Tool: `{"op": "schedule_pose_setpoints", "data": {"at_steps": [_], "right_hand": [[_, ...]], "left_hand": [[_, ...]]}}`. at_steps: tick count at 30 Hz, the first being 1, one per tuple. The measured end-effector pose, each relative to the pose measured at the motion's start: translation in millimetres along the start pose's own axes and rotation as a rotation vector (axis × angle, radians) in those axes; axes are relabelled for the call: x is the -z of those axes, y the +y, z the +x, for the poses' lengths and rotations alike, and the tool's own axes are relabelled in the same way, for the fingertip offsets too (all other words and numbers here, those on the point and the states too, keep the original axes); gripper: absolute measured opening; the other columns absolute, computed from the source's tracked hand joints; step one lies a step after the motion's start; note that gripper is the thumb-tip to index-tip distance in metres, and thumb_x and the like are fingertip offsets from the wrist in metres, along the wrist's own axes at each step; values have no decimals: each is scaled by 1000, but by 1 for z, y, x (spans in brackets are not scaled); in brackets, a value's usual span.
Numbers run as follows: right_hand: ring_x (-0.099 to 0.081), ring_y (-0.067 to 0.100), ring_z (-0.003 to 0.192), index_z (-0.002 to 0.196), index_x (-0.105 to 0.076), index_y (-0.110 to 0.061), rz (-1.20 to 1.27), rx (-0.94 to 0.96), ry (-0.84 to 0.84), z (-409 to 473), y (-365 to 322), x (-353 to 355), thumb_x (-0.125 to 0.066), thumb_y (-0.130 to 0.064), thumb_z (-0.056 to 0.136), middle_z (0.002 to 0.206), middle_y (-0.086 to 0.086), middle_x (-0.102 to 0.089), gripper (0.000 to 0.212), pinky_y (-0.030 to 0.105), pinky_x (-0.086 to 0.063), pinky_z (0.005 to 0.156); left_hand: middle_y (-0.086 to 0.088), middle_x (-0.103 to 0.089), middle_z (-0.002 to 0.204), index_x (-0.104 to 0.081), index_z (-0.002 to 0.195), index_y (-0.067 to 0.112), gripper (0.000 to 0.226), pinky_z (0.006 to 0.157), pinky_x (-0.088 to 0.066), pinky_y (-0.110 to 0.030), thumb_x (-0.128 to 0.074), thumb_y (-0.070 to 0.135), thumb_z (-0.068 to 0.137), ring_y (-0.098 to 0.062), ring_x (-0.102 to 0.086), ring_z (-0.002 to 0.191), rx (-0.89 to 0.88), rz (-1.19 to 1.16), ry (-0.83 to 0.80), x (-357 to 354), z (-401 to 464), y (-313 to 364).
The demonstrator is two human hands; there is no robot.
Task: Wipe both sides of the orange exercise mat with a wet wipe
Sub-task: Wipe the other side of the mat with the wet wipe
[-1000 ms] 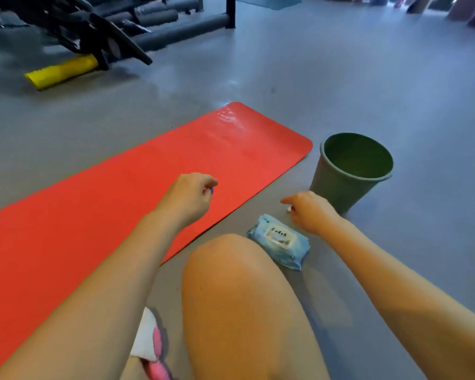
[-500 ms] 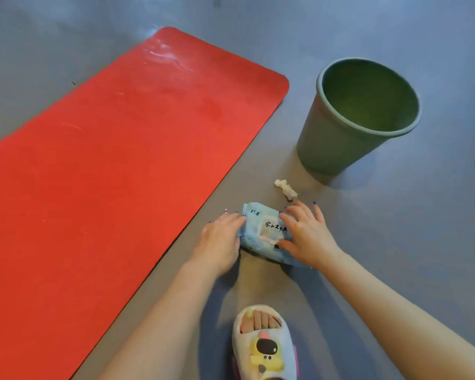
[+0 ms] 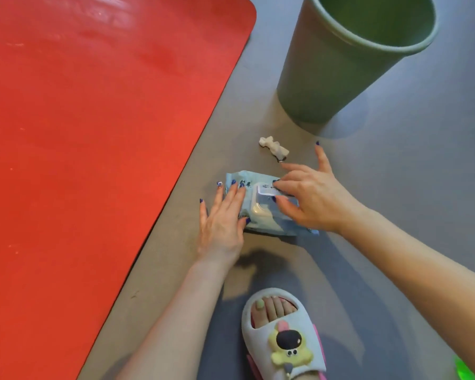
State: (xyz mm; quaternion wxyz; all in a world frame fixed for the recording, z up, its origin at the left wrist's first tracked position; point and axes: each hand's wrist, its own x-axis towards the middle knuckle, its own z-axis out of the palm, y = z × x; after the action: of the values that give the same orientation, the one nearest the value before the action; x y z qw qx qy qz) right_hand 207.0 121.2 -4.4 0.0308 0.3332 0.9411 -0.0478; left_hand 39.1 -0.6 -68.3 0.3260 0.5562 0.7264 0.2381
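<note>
The orange exercise mat (image 3: 93,149) lies flat on the grey floor and fills the left half of the view. To its right sits a light blue wet wipe pack (image 3: 261,215) with a white flip lid. My left hand (image 3: 222,220) presses flat on the pack's left end, fingers straight. My right hand (image 3: 310,196) is over the lid; its thumb and a fingertip pinch the lid's flap, while the other fingers spread out. A small crumpled white wipe (image 3: 274,146) lies on the floor just beyond the pack.
A green plastic bin (image 3: 327,72) stands upright at the top right, close behind the crumpled wipe. My foot in a white slipper (image 3: 280,335) with a yellow figure is planted at the bottom centre. Grey floor surrounds everything.
The view has dropped closer to the floor. Both hands came down from above the mat's edge onto the wipe pack; the right hand's fingers now work at the lid.
</note>
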Motion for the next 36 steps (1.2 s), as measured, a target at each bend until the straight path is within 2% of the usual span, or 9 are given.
{"op": "schedule_pose_setpoints", "data": {"at_steps": [2,4,7,12,15,18,22,32,36], "right_hand": [[-56,20,123,94,-74,-19,59,-39,48,5,11,9,-39,-46,94,96,-4,-72,44,67,0,112],[-59,26,117,101,-71,-14,35,-69,165,10,23,13,-59,-35,92,103,4,-70,26,69,-10,110],[-59,32,111,103,-62,-7,-7,-111,303,16,30,6,-76,-17,78,109,13,-63,30,67,-25,107],[-46,36,128,88,-56,-11,-138,-13,424,16,23,-12,-68,3,74,115,17,-58,23,61,-28,107],[-35,39,137,80,-66,-15,-99,105,359,9,15,-18,-70,2,73,135,18,-51,19,60,-24,111],[-20,37,145,92,-71,-23,-57,187,173,2,7,-22,-71,-9,76,154,15,-31,22,58,-17,114],[-2,35,149,99,-67,-30,-44,154,12,1,3,-21,-77,-18,74,161,11,-13,29,60,-11,115],[-16,36,146,69,-66,-22,27,195,71,-1,10,-8,-77,-22,78,154,10,-33,15,59,-14,114],[-13,37,147,70,-66,-24,-10,154,63,-26,27,-3,-78,-22,77,155,6,-31,13,60,-9,115]], "left_hand": [[4,-26,165,-33,157,18,68,125,-1,-56,-59,3,96,-12,-3,155,-20,-55,63,-4,-1,-2],[2,-28,164,-36,155,15,72,125,0,-56,-61,-4,90,-9,-2,152,-60,-85,111,-7,-1,-4],[3,-29,164,-42,152,18,77,122,5,-52,-57,-8,81,-9,-3,153,-134,-117,109,-9,0,1],[7,-24,166,-41,154,24,63,121,12,-51,-45,13,92,-13,1,156,-143,-53,-10,-3,16,13],[11,-19,167,-35,157,26,59,120,15,-53,-46,12,100,-16,9,156,-139,100,-57,3,31,14],[14,-13,168,-29,158,28,60,119,17,-52,-48,17,103,-14,14,155,-124,150,-102,5,36,12],[14,-14,168,-30,158,26,61,119,19,-52,-52,16,102,-14,14,155,-108,97,-79,0,33,10],[11,-16,168,-31,158,24,62,118,19,-53,-55,14,101,-14,13,155,-95,53,-55,-4,33,9],[11,-16,167,-30,158,24,63,118,18,-54,-54,15,101,-14,13,155,-92,74,-62,-3,34,10]]}}
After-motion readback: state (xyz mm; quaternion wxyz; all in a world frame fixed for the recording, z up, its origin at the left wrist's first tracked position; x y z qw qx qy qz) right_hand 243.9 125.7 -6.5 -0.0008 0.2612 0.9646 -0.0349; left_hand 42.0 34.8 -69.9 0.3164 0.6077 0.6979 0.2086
